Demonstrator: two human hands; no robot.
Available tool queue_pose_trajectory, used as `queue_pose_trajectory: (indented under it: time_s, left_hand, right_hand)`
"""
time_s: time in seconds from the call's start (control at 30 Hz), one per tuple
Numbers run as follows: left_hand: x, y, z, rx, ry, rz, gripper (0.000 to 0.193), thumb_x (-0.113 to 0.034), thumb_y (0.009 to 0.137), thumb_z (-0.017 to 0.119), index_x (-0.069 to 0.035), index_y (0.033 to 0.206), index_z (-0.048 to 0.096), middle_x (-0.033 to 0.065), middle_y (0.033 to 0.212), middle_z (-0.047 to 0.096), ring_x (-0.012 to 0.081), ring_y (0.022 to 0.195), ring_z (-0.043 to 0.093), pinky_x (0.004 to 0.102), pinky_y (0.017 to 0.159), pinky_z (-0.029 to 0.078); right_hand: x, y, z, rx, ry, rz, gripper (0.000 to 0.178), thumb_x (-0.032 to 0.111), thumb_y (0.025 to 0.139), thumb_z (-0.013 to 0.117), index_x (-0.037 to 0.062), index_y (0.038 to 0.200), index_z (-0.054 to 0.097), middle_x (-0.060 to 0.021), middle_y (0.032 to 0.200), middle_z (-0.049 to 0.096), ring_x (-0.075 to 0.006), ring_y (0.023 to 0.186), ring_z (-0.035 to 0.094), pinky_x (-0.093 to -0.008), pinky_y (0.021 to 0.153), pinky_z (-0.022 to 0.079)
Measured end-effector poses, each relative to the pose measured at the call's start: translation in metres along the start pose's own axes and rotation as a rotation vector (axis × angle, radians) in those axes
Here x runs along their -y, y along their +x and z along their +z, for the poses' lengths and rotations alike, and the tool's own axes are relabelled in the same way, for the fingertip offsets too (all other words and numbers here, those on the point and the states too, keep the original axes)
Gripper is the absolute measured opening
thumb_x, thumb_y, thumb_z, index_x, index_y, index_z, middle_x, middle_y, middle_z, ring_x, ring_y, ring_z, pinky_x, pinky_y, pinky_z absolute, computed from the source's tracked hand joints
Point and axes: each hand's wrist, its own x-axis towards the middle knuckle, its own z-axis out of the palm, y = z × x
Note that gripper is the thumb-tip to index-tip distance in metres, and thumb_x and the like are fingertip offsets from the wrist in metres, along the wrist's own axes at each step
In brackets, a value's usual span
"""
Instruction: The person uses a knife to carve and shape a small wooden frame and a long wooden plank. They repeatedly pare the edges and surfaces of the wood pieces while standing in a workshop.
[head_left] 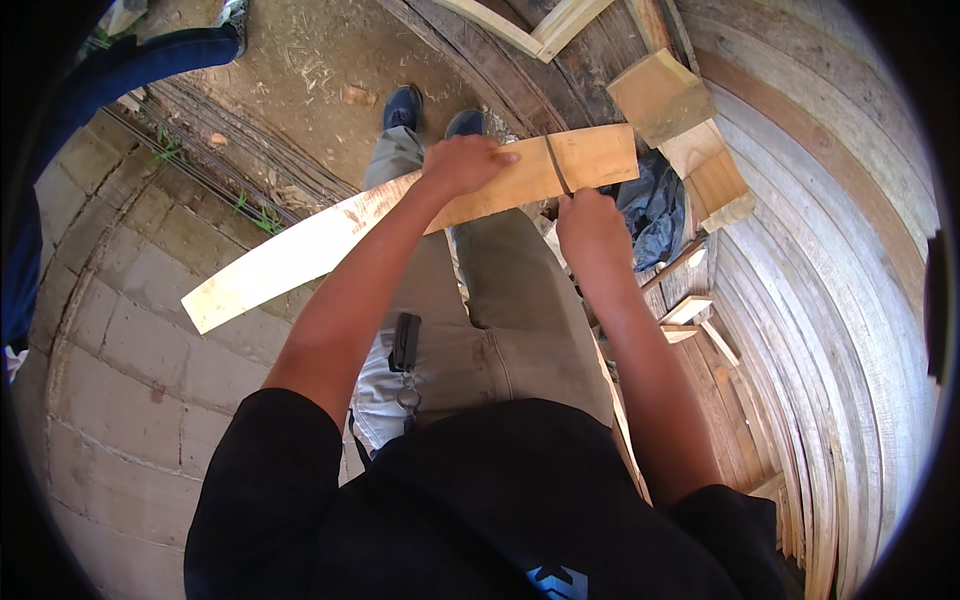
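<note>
Crowding the right side, a wall of grey planks (810, 190) curves down the view, with two wood blocks (660, 97) near the board's right end and loose wood scraps (687, 312) below them. A black plastic bag (657, 215) sits just beyond that end, partly hidden by the board, and takes up the space beside the right hand (592, 225). On the left are brickwork (130, 340) and a bundle of thin rods (225, 130); at the upper left, another person's leg in blue trousers (150, 68) stands well apart from the work. Dirt ground (310, 50) with shavings lies ahead of the person's dark shoes (403, 106).

The pale board (335, 240) is across the front of the person's legs, over the trousers (535, 285). Its long axis slants from lower left to upper right, the left end nearer the person and the right end farther out. The left hand (465, 165) is clamped on the board, thumb pointing right. The right hand's fingers are closed around the near end of a thin blade (557, 163), which crosses the board near its right end.
</note>
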Motion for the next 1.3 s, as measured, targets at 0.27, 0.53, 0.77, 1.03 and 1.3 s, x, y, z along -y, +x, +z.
queue_pose_trajectory:
  time_s: [0.27, 0.53, 0.77, 1.03, 1.3]
  left_hand:
    - [-0.006, -0.002, -0.005, 0.055, 0.033, -0.012, 0.059, -0.067, 0.093, 0.045, -0.025, 0.126, 0.068, 0.0043, 0.128, 0.067, 0.0281, 0.122, 0.061, 0.0447, 0.100, 0.048]
    - [-0.003, 0.002, 0.002, 0.006, 0.009, -0.006, 0.065, -0.069, 0.092, 0.046, -0.021, 0.131, 0.066, 0.0061, 0.132, 0.065, 0.0289, 0.124, 0.059, 0.0433, 0.102, 0.046]
    - [-0.008, -0.004, -0.006, 0.064, -0.009, -0.005, 0.074, -0.072, 0.089, 0.049, -0.015, 0.133, 0.064, 0.0110, 0.129, 0.067, 0.0312, 0.123, 0.060, 0.0429, 0.103, 0.046]
    - [0.002, 0.000, 0.009, -0.034, -0.027, 0.015, 0.076, -0.071, 0.090, 0.049, -0.011, 0.134, 0.063, 0.0138, 0.129, 0.066, 0.0321, 0.124, 0.059, 0.0426, 0.106, 0.044]
    - [-0.004, -0.004, 0.005, -0.033, 0.008, 0.024, 0.076, -0.071, 0.091, 0.049, -0.009, 0.133, 0.063, 0.0154, 0.126, 0.067, 0.0327, 0.122, 0.060, 0.0430, 0.104, 0.045]
  right_hand:
    - [0.003, -0.002, -0.003, -0.021, 0.045, 0.012, 0.030, 0.026, 0.100, 0.053, -0.0008, 0.098, 0.066, -0.0241, 0.100, 0.069, -0.0425, 0.098, 0.068, -0.0500, 0.082, 0.056]
    - [-0.006, 0.002, 0.017, -0.024, 0.037, -0.020, 0.029, 0.026, 0.101, 0.052, 0.0003, 0.101, 0.065, -0.0245, 0.092, 0.071, -0.0422, 0.089, 0.071, -0.0497, 0.077, 0.058]
    - [-0.011, -0.006, 0.056, -0.121, 0.075, 0.077, 0.030, 0.030, 0.102, 0.052, 0.0014, 0.102, 0.062, -0.0250, 0.087, 0.071, -0.0430, 0.085, 0.071, -0.0509, 0.074, 0.058]
    - [-0.007, 0.006, 0.011, -0.028, 0.122, 0.009, 0.031, 0.027, 0.100, 0.054, 0.0001, 0.097, 0.068, -0.0237, 0.099, 0.071, -0.0422, 0.097, 0.069, -0.0503, 0.082, 0.056]
    - [-0.014, 0.005, 0.030, -0.039, 0.156, 0.053, 0.034, 0.030, 0.100, 0.054, -0.0009, 0.101, 0.068, -0.0247, 0.098, 0.070, -0.0432, 0.095, 0.069, -0.0516, 0.082, 0.055]
